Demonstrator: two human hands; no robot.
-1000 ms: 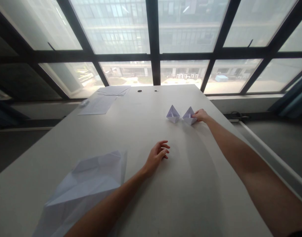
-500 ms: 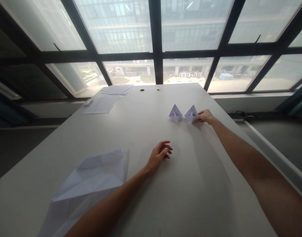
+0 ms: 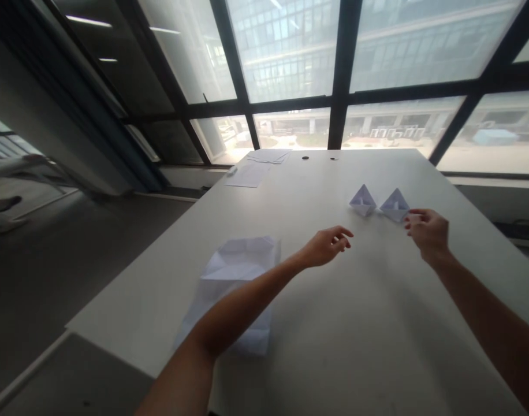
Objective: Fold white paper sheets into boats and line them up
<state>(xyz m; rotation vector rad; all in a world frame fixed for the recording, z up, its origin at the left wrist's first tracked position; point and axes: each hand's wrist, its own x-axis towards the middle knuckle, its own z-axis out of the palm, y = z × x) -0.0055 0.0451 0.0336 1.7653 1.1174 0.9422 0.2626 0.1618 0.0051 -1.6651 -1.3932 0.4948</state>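
Note:
Two white folded paper boats stand side by side on the white table [image 3: 308, 196], the left boat [image 3: 362, 202] and the right boat [image 3: 394, 205] almost touching at their near tips. My right hand [image 3: 428, 230] is just right of the right boat, its loosely bent fingers apart and overlapping the boat's edge in view; no grip on it shows. Over the table, nearer me, my left hand [image 3: 327, 245] hovers with loose, spread fingers and holds nothing. Under my left forearm lies a large creased sheet of white paper [image 3: 236, 266], partly hidden by the arm.
Flat paper sheets [image 3: 247, 174] lie at the table's far left, with a small pale object [image 3: 232, 171] beside them. Two dark cable holes [image 3: 305, 158] are near the far edge. Dark-framed windows [image 3: 336, 75] rise behind the table, and a dark curtain [image 3: 86, 98] hangs at left.
My head view has turned left, so everything sits further right. My right hand has let go of the right boat and drawn back slightly. The boats stay side by side.

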